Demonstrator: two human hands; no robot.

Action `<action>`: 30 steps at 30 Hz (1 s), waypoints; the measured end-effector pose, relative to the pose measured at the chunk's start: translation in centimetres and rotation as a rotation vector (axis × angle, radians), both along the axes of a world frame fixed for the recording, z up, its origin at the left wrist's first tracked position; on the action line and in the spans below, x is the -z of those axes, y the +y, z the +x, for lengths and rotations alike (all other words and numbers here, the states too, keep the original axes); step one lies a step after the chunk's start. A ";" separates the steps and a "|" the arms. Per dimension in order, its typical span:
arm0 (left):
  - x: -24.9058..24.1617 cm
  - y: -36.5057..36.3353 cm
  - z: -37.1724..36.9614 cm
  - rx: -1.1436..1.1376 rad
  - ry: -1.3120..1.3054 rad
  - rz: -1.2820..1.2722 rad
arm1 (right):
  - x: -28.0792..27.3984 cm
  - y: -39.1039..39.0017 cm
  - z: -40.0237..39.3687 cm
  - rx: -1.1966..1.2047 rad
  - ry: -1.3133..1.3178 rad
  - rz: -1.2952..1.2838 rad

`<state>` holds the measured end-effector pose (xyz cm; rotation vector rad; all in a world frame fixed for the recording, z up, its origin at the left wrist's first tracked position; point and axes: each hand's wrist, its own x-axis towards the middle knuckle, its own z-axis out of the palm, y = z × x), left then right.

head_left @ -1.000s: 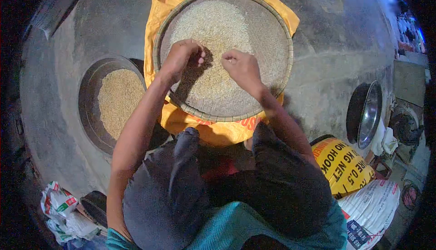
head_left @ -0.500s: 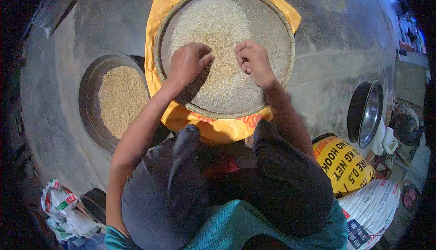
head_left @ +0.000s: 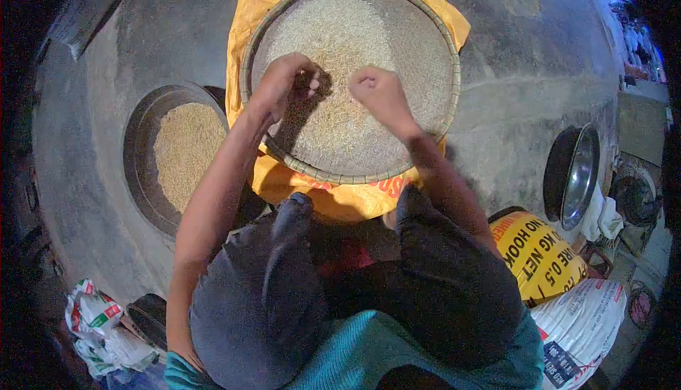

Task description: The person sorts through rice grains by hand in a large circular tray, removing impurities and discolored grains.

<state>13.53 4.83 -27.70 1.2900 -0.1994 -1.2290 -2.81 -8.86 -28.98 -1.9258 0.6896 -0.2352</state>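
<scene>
A round woven bamboo tray point(head_left: 425, 71) lies in front of my knees, its rim bound at intervals. Pale grain point(head_left: 333, 25) covers its far side, and a yellower patch of grain point(head_left: 337, 117) lies around the middle. Above the left part of the tray is my left hand point(head_left: 285, 84), closed with curled fingers, casting a dark shadow on the grain. My right hand point(head_left: 383, 98) is closed too, over the middle right, slightly blurred. What either hand holds, if anything, cannot be made out. Beneath the tray spreads an orange-yellow sack point(head_left: 333, 204).
On the left, a dark round basin point(head_left: 138, 149) holds golden grain point(head_left: 188, 149). A metal bowl point(head_left: 583, 177) tilts on its side at right. Printed yellow point(head_left: 543, 259) and white point(head_left: 585, 326) sacks stand by my right knee. Crumpled plastic bags point(head_left: 99, 319) lie at lower left.
My left hand has moved up and slightly left, its fingers turned more inward. My right hand has shifted left toward the tray's middle. The tray and basin have not moved.
</scene>
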 end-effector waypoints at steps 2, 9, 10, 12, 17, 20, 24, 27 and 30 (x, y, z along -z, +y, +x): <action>-0.7 0.1 0.0 0.006 0.123 -0.004 | -0.4 -1.2 -0.3 0.070 0.040 0.403; 1.4 -0.5 -0.1 0.152 -0.458 0.167 | 1.1 -0.1 1.3 0.073 0.016 -0.081; 1.5 -0.6 -0.4 0.155 -0.544 0.182 | 0.9 0.4 1.3 0.024 0.026 -0.231; 1.2 -0.8 -1.5 0.179 -0.763 0.193 | 1.0 0.7 1.6 -0.059 0.039 -0.393; 1.0 -1.2 -2.6 0.291 -1.247 0.272 | 1.0 0.7 1.5 -0.066 0.037 -0.468; 0.6 -1.2 -2.7 0.300 -1.277 0.264 | 0.2 0.3 1.2 -0.017 -0.042 -0.231; 0.0 -1.5 -3.0 0.278 -1.339 0.166 | -0.5 -2.0 0.0 -0.074 -0.194 0.969; 0.1 -1.7 -2.9 0.280 -1.084 0.241 | -1.6 -1.2 -0.4 0.070 -0.268 1.189; 0.6 -1.7 -2.2 0.113 -0.889 0.192 | -0.7 -0.8 -0.1 0.008 -0.125 0.559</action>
